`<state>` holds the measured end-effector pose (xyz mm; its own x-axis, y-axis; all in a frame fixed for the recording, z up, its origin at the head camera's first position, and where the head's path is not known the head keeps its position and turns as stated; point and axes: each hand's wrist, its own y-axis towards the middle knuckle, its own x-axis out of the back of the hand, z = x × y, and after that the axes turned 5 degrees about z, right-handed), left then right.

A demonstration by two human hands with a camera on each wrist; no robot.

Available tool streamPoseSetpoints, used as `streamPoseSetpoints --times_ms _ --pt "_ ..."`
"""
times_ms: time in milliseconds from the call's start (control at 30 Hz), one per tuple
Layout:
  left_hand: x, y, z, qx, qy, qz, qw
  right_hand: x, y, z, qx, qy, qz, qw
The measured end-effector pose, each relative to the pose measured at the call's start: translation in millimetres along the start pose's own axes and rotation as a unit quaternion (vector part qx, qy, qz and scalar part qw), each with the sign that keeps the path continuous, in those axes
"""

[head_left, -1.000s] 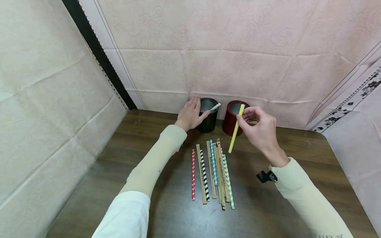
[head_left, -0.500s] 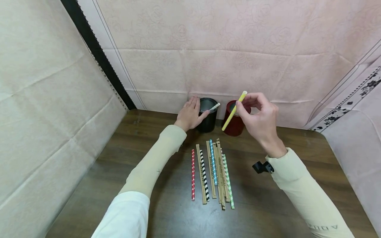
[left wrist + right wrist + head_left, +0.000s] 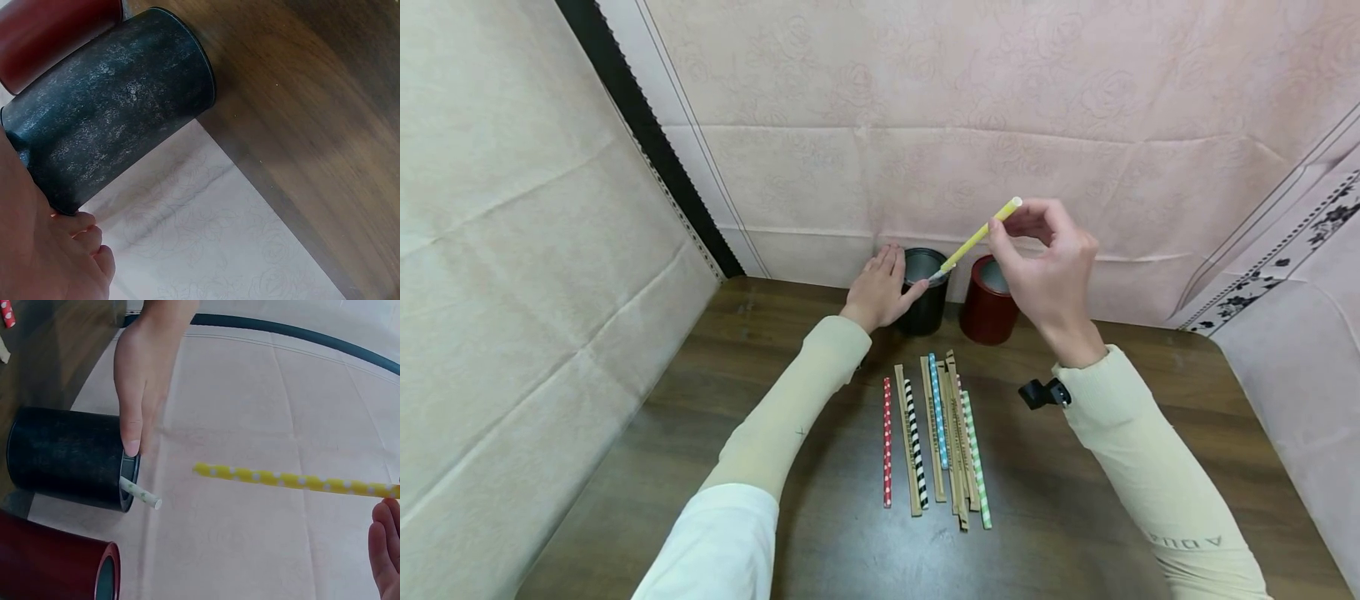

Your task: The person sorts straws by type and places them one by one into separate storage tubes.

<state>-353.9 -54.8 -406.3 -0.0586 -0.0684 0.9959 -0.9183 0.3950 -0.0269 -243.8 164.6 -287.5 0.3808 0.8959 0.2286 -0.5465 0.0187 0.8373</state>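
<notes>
My right hand (image 3: 1048, 258) pinches a yellow straw with white dots (image 3: 275, 478) near its upper end. The straw slants down to the left, and its lower tip overlaps the rim of the black cup (image 3: 922, 312) in the head view. A white straw with a green pattern (image 3: 142, 492) leans in that cup and sticks out past the rim. With fingers straight, my left hand (image 3: 880, 292) rests against the cup's left side, thumb at the rim. Beside it stands a dark red cup (image 3: 987, 312), upright, below my right hand.
On the wooden table (image 3: 715, 450) several straws lie side by side: a red dotted one (image 3: 887, 442), a black-striped one (image 3: 915, 442), a blue one (image 3: 937, 408), a green-striped one (image 3: 976, 458) and brown paper-wrapped ones (image 3: 907, 467). A pale cloth wall (image 3: 1000, 167) stands right behind the cups.
My right hand has risen from beside the red cup, carrying the yellow straw up and left. The straw has tilted from steep to slanting, its lower tip now over the black cup. My left hand has stayed put.
</notes>
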Motion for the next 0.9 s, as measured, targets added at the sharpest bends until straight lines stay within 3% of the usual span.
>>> streamPoseSetpoints --times_ms 267,467,900 --pt "-1.1 1.3 -0.1 0.004 -0.007 0.002 1.0 -18 1 -8 -0.009 -0.003 0.026 1.0" --pt "-1.0 1.9 -0.2 0.005 -0.003 -0.001 1.0 -35 2 -16 -0.045 0.011 0.038 0.998" --pt "-0.6 0.7 -1.8 0.007 -0.002 -0.002 1.0 -66 -7 -49 -0.074 -0.004 0.047 0.996"
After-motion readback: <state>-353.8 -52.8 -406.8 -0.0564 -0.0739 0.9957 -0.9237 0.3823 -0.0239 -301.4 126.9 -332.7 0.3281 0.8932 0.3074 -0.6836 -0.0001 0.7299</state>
